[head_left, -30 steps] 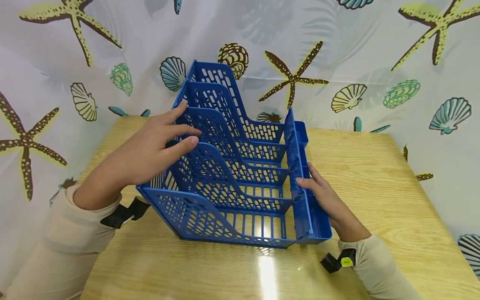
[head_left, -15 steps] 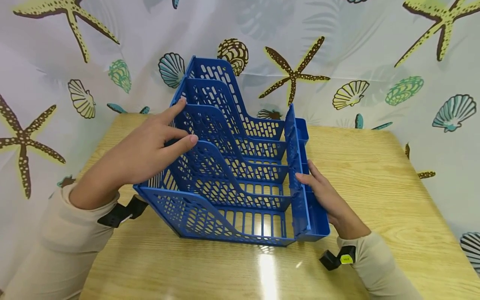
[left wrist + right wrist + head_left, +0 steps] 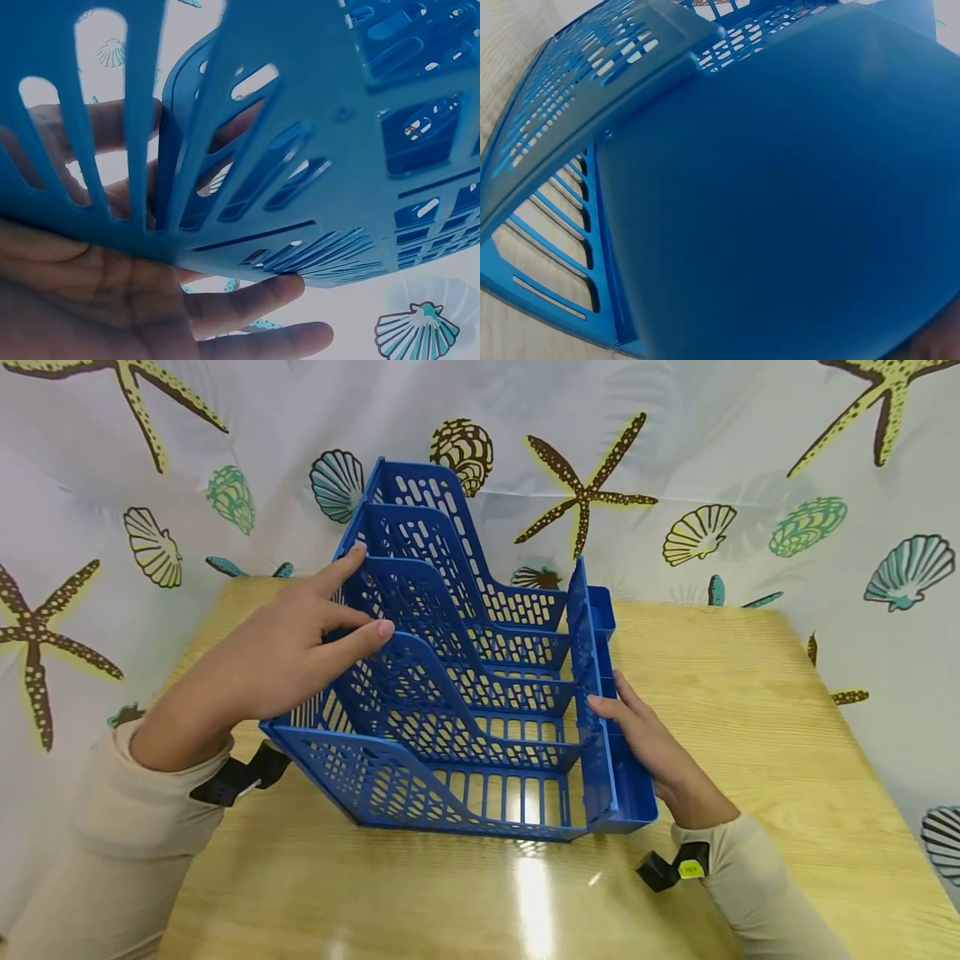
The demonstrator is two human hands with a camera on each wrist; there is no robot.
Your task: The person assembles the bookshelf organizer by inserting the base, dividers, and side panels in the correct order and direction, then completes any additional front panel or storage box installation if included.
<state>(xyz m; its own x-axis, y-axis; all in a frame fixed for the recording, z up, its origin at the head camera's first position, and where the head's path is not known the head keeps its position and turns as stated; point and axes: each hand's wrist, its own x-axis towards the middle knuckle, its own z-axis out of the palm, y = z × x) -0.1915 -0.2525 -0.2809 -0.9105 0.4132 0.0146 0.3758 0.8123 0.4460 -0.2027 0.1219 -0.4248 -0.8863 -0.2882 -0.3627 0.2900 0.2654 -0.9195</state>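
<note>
A blue plastic desk file organizer (image 3: 420,647) with tall slotted dividers sits on the table, its back to the left. My left hand (image 3: 277,643) grips its tall back edge, thumb on the divider side. In the left wrist view some fingers (image 3: 240,300) lie outside the slotted back panel (image 3: 337,150), while others show through the slots. Along the organizer's low right side stands a blue compartment tray (image 3: 633,785) with a flat upright wall. My right hand (image 3: 656,747) holds this tray, thumb over the wall's top. That wall fills most of the right wrist view, hiding the fingers.
The light wooden table (image 3: 750,718) extends on both sides and in front of the organizer. Close behind hangs a white curtain (image 3: 720,452) printed with shells and starfish. Black wrist cameras sit on both sleeves.
Both hands keep their hold on the organizer and its tray. The whole scene has shifted slightly up and left in the head view; little else differs.
</note>
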